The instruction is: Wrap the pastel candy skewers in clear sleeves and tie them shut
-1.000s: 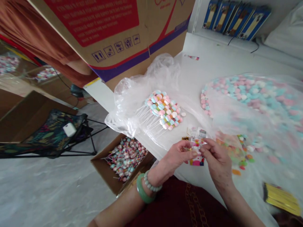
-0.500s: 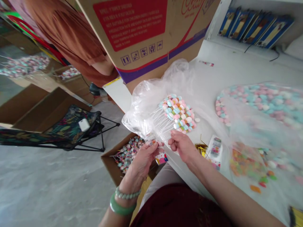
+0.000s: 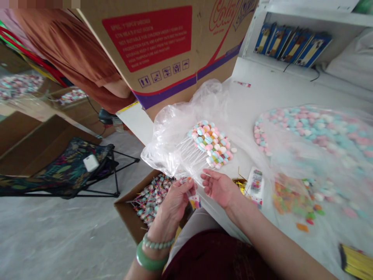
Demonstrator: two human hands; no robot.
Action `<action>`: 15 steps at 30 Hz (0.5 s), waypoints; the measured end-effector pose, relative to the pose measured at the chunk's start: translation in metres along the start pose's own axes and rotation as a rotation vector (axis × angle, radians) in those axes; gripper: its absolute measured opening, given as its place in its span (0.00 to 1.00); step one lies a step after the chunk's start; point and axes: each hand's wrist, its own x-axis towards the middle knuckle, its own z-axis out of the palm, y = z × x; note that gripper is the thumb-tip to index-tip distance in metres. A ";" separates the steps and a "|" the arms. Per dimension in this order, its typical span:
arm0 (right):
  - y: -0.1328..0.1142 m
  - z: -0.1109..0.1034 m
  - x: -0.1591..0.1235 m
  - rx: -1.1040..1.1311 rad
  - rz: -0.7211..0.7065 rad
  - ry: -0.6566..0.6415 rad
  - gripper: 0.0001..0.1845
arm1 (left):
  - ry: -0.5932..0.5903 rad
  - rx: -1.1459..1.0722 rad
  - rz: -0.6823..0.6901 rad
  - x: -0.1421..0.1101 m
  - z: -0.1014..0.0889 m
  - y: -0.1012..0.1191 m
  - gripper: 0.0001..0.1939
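Observation:
My left hand (image 3: 178, 198) is closed in a pinch on a small plastic wrapper (image 3: 194, 201) with coloured dots, its lower end showing below the fingers. Just to the right, my right hand (image 3: 220, 188) has its fingers apart and loosely curled, with nothing visible in them. Beyond both hands, a pile of marshmallow skewers (image 3: 212, 144) lies on clear plastic sheeting (image 3: 167, 132), white sticks pointing left. Beneath my left hand is a cardboard box (image 3: 128, 217) of wrapped candy skewers (image 3: 154, 194).
A large carton (image 3: 175, 46) stands behind the skewers. To the right are a big bag of marshmallows (image 3: 309, 124), gummy candies (image 3: 288, 196), gold twist ties (image 3: 240, 186) and a white packet (image 3: 255, 182). A person in a brown top (image 3: 72, 50) is at the left, near a folding chair (image 3: 72, 167).
My right hand has loosened from closed fingers to spread ones. My left hand keeps its pinch on the wrapper. The whole view has shifted a little.

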 end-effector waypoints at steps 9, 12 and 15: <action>-0.003 0.021 0.017 0.080 -0.030 -0.047 0.01 | 0.104 -0.094 0.045 -0.006 -0.004 0.011 0.08; 0.004 0.005 0.006 -0.015 -0.181 -0.048 0.04 | 0.156 -0.074 0.026 -0.009 -0.007 0.019 0.03; 0.008 -0.021 -0.015 -0.370 -0.519 -0.078 0.09 | 0.104 0.005 -0.027 -0.010 -0.001 0.023 0.06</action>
